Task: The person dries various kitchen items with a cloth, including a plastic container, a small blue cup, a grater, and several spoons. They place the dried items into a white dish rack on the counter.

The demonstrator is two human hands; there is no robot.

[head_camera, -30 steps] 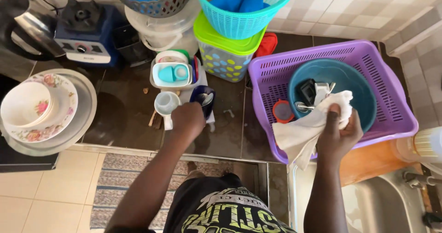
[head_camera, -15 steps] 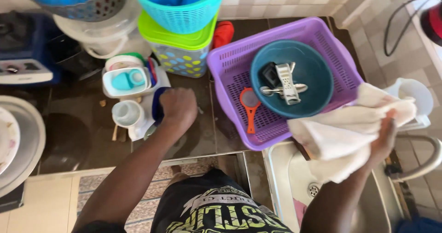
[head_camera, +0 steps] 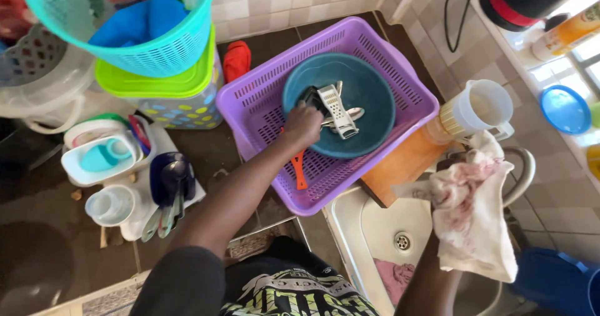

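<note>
Left hand: the left hand has come across from the cups on the tabletop into the purple basket; its fingers are curled at the near rim of the teal bowl, touching the utensils there. Whether they have closed on one, I cannot tell.
Right hand: the right hand has swung off the basket to above the sink; its fingers are closed on a white stained cloth, which hangs down from them.
What changed: the cloth has left the bowl and the left hand has arrived at it, so the work appears to have passed from wiping to picking out utensils.
Bowl contents: just beyond the left fingers lie one small white grater, one spoon and a dark piece partly hidden.
Basket count: one bowl, plus one orange utensil under the left wrist.
Near the right fingers: one clear jug and one wooden board, both just behind the cloth.
Far from the left fingers: one dark blue cup, one white cup, one green-lidded box, one turquoise basket.
Sink: one pink cloth lies inside.
</note>
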